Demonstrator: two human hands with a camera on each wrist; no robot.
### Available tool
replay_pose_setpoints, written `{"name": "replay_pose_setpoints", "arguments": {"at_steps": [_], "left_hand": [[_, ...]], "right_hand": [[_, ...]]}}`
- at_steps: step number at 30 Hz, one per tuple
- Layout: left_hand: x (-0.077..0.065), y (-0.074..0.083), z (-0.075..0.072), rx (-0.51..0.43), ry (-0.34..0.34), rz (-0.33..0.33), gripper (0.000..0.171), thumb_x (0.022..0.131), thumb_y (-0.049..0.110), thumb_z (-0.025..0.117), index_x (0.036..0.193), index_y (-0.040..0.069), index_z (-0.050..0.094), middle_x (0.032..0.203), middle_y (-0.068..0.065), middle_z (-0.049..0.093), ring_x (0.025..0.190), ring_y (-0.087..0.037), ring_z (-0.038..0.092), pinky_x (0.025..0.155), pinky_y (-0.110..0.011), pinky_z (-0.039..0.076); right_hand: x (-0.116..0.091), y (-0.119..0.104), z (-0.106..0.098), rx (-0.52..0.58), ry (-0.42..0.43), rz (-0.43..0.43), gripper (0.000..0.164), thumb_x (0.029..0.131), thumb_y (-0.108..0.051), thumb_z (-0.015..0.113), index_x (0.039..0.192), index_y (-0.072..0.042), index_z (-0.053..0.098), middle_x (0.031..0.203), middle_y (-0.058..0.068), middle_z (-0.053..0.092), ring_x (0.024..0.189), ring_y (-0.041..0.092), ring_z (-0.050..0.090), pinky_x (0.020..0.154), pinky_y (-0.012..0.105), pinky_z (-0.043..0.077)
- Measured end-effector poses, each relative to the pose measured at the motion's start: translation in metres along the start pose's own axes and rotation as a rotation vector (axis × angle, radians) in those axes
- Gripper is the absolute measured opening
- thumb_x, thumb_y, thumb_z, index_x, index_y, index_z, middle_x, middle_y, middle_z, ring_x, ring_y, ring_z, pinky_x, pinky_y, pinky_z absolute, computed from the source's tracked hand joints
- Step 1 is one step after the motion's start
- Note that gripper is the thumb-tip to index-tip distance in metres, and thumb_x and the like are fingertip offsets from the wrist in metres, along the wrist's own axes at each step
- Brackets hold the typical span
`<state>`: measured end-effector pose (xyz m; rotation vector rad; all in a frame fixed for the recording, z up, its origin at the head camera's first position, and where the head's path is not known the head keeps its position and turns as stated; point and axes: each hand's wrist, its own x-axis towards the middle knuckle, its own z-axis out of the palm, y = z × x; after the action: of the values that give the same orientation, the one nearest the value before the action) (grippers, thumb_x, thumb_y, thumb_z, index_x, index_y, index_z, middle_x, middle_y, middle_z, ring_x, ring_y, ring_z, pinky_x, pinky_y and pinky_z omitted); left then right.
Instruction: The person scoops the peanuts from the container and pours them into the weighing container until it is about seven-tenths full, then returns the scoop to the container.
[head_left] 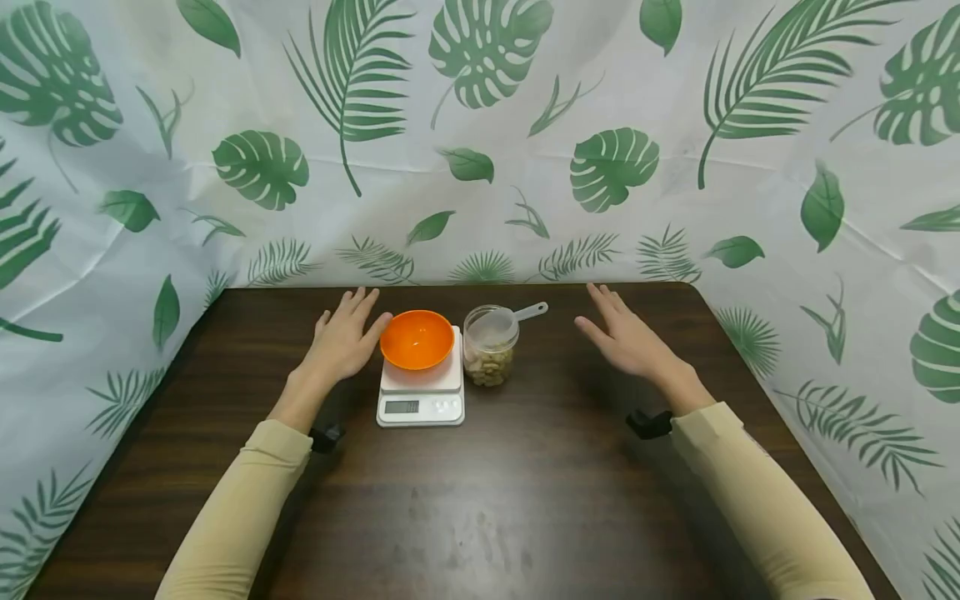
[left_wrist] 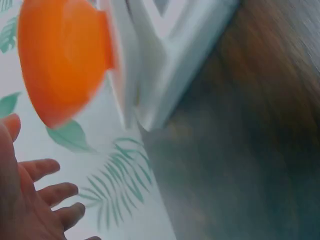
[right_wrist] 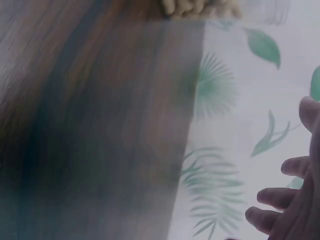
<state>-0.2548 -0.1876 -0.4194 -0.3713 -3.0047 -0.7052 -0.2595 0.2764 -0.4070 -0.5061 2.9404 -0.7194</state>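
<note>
Orange bowl point(head_left: 417, 340) sits just right of my left hand point(head_left: 337, 340), whose fingers spread apart; my right hand point(head_left: 633, 342) is spread too. The right wrist view cuts off the jar point(head_left: 489, 363).

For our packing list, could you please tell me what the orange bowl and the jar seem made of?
Orange bowl: probably glossy plastic, judging by its even colour and soft sheen. Jar: clear, smooth plastic or glass, I can't tell which; pieces inside show through.
</note>
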Motion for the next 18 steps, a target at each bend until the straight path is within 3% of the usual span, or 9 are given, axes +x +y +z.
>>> {"name": "replay_pose_setpoints", "arguments": {"at_steps": [5, 9, 14, 18], "left_hand": [[0.0, 0.02, 0.002, -0.061, 0.047, 0.069, 0.07, 0.11, 0.053, 0.035, 0.162, 0.007, 0.029, 0.165, -0.02, 0.027, 0.153, -0.039, 0.018, 0.117, -0.066, 0.012], [-0.001, 0.034, 0.005, -0.116, 0.077, 0.146, 0.066, 0.109, 0.05, 0.041, 0.159, 0.006, 0.037, 0.161, -0.019, 0.037, 0.149, -0.04, 0.029, 0.117, -0.064, 0.016], [-0.001, 0.049, 0.011, -0.18, 0.074, 0.226, 0.061, 0.108, 0.045, 0.046, 0.154, 0.005, 0.044, 0.155, -0.016, 0.044, 0.143, -0.037, 0.038, 0.116, -0.061, 0.021], [0.001, 0.06, 0.015, -0.177, 0.046, 0.255, 0.062, 0.106, 0.047, 0.051, 0.153, 0.007, 0.046, 0.155, -0.013, 0.045, 0.143, -0.034, 0.038, 0.117, -0.061, 0.018]], "right_hand": [[0.0, -0.017, -0.005, 0.08, 0.102, -0.124, 0.065, 0.111, -0.046, 0.038, 0.165, -0.014, 0.022, 0.167, 0.015, 0.026, 0.15, 0.038, 0.028, 0.115, 0.06, 0.026], [-0.003, -0.033, -0.006, 0.169, 0.143, -0.166, 0.056, 0.112, -0.038, 0.04, 0.161, -0.012, 0.035, 0.157, 0.016, 0.044, 0.136, 0.038, 0.05, 0.106, 0.059, 0.04], [-0.003, -0.046, -0.004, 0.277, 0.122, -0.18, 0.05, 0.111, -0.032, 0.047, 0.155, -0.01, 0.043, 0.142, 0.018, 0.058, 0.122, 0.036, 0.061, 0.096, 0.056, 0.048], [0.001, -0.054, -0.001, 0.331, 0.075, -0.158, 0.05, 0.108, -0.033, 0.055, 0.152, -0.012, 0.044, 0.132, 0.015, 0.062, 0.113, 0.03, 0.065, 0.088, 0.051, 0.052]]}}
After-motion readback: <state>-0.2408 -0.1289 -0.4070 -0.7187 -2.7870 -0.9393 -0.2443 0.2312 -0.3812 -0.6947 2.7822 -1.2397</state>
